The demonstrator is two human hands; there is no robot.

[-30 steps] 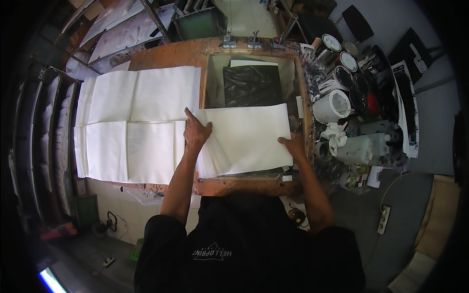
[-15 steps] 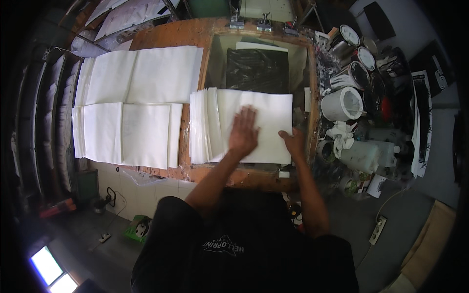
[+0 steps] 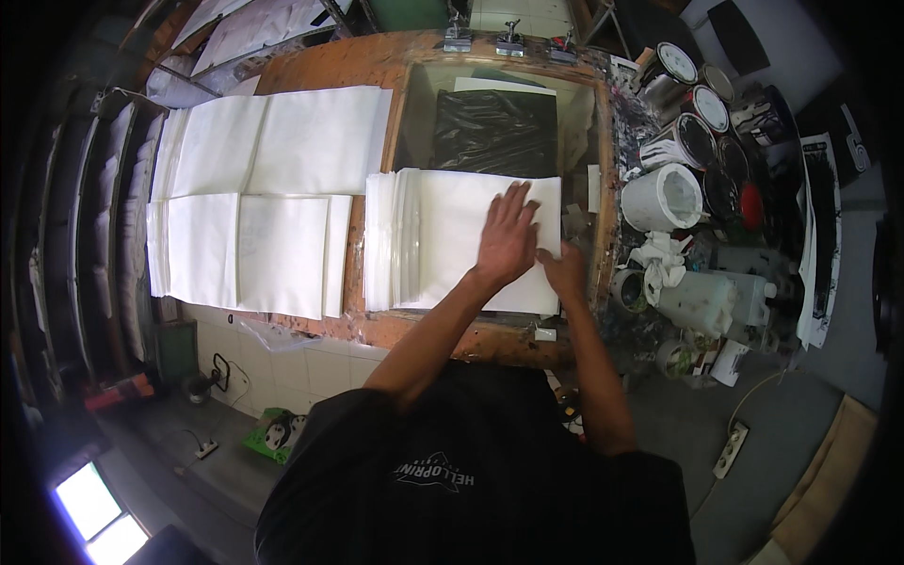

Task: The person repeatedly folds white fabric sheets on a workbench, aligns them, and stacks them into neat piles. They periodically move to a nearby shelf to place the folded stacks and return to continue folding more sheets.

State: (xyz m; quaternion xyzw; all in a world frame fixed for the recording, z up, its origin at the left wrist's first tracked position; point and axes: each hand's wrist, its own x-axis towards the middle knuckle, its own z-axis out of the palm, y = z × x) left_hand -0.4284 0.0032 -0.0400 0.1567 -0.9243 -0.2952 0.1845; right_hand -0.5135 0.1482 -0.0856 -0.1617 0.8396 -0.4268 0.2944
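A stack of white sheets lies before me across a wooden frame set in the bench, its left edges fanned out and partly glossy, like plastic. My left hand presses flat on the top sheet near its right side, fingers stretched toward the far edge. At the stack's right edge is my right hand, its thumb over the top sheet and its other fingers mostly hidden at the edge. Beyond the stack, a wrinkled black plastic sheet lies inside the frame, over something white.
More white sheets lie in overlapping piles on the wooden bench to the left. Metal clamps sit at the far edge. Paint-stained cans, a white bucket and a translucent jug crowd the right. Shelves stand far left.
My left hand has slid rightward and a little farther away across the top sheet, coming close to my right hand. The right hand stays at the stack's right edge.
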